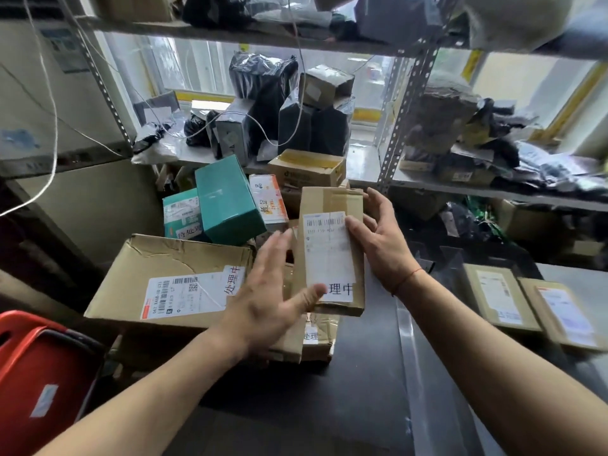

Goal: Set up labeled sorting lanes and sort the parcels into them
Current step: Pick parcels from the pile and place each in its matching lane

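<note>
A small brown cardboard parcel (pixel 332 205) with a white shipping label and a strip of printed characters is held upright in the middle of the view. My right hand (pixel 378 245) grips its right edge, thumb on the label, fingers behind. My left hand (pixel 266 297) is spread with straight fingers, its thumb touching the parcel's lower left corner. Below lies a large dented brown box (pixel 167 284) with a label. Behind it stand a teal box (pixel 227 199), a green-white box (pixel 181 215) and an orange-white box (pixel 266 199).
Two flat brown parcels (pixel 500 297) (pixel 566 314) lie on the dark table at the right. A red crate (pixel 39 366) sits at the lower left. Metal shelving (pixel 391 149) holds black-wrapped packages (pixel 263 83) and boxes behind the pile. White cords hang at the left.
</note>
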`<state>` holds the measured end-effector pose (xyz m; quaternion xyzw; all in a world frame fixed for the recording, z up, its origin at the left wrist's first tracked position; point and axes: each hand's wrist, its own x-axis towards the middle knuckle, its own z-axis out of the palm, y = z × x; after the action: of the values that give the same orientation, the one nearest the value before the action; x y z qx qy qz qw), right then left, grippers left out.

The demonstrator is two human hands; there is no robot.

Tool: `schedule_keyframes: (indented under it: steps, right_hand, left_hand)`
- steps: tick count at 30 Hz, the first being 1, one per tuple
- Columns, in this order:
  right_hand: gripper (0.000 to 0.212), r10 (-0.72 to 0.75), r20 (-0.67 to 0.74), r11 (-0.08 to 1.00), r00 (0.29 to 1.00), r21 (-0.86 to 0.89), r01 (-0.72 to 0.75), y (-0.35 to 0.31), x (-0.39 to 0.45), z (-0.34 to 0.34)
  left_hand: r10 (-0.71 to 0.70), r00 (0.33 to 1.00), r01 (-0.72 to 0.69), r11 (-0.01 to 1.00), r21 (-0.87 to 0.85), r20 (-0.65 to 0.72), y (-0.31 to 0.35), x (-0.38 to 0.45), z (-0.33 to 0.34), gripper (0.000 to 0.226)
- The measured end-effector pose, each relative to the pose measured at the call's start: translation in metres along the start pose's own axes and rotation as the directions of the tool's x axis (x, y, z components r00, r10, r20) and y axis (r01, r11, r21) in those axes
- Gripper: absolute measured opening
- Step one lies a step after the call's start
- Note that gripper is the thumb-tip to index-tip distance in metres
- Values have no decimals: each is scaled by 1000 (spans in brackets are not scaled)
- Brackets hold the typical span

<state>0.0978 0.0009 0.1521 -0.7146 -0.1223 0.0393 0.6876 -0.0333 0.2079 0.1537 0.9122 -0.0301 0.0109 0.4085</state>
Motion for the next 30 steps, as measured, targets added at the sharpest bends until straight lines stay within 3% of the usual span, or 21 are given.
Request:
schedule_keyframes:
  steps: [1,3,6,10,14,16,21,23,30]
  right_hand:
    - [62,3,-6,1000,1000,9,-3,2,-2,-5]
    - [61,17,-21,1000,1000,15,-17,7,-10,-14]
    - [61,42,-76,999,996,23,-41,17,-19,-28]
    - [60,176,-131,982,976,-45,-183,31,-39,-50]
    - [56,284,-4,959,959,8,-284,44,-61,-84]
    - [52,295,36,954,955,40,-297,46,-70,-105]
    - [54,292,-24,956,956,30,-291,54,-84,-181]
    - [55,296,-20,955,955,16,-296,59,-88,-218]
    - [62,302,-21,938,953,-170,-301,84,-90,-315]
  left_hand:
    - [-103,995,102,980,-168,5,8,5,1,87]
    - [-268,957,289,836,-466,113,23,16,5,56]
    - [-287,938,345,721,-601,194,34,30,23,52]
    - [-253,960,269,732,-626,117,40,38,51,50]
    - [-232,970,231,783,-578,74,41,57,79,52]
    - [-217,973,224,805,-549,79,48,66,100,50]
    - [-250,959,285,835,-472,137,91,88,160,59]
    - [-262,954,299,843,-447,144,112,97,189,48]
    - [-317,943,332,860,-388,104,150,123,278,59]
